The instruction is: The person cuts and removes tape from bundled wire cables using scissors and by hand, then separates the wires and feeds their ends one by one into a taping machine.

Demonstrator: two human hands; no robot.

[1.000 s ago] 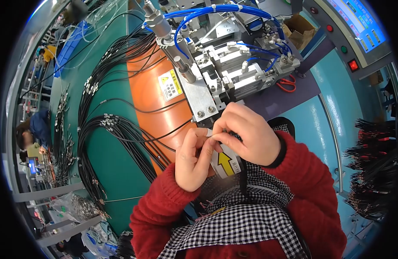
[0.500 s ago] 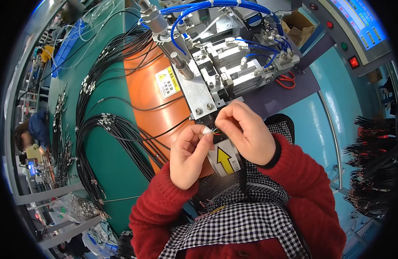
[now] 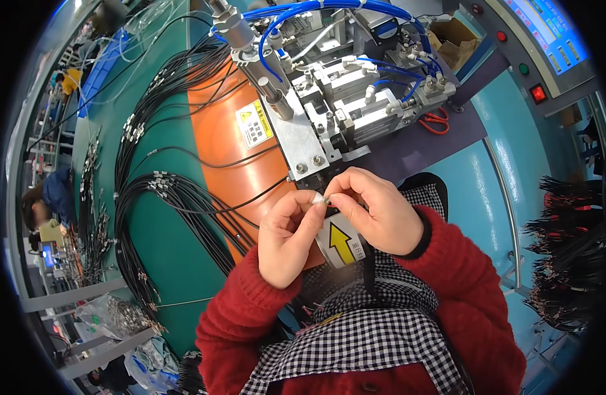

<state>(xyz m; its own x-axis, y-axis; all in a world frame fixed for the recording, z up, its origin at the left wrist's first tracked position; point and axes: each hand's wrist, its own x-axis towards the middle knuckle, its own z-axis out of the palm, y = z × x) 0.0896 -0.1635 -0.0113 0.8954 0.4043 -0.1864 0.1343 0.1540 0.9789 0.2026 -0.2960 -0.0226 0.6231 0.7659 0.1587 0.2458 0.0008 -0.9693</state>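
My left hand [image 3: 286,240] is closed in a pinch, thumb against index finger, on the end of a cable whose thin coloured wires [image 3: 328,202] barely show between the fingertips. Something white, like a finger cot or tape, covers the tip of its index finger. My right hand [image 3: 378,214] meets it fingertip to fingertip, thumb and index finger pinched on those wires. Both hands are just above a metal plate with a yellow arrow [image 3: 342,243], at the front of a machine with a metal block [image 3: 296,148]. The fingers hide most of the wires.
Bundles of black cables [image 3: 184,191] lie across the green table [image 3: 165,257] and an orange sheet [image 3: 217,131]. Pneumatic cylinders [image 3: 375,112] with blue hoses stand ahead. Red-handled scissors [image 3: 434,122] lie to the right, below a control panel [image 3: 546,52]. More black cables [image 3: 566,257] hang at far right.
My right hand has moved down and left, and its fingertips now close on the wires at my left fingertips. The fanned coloured wires are now mostly covered. My left hand has hardly moved.
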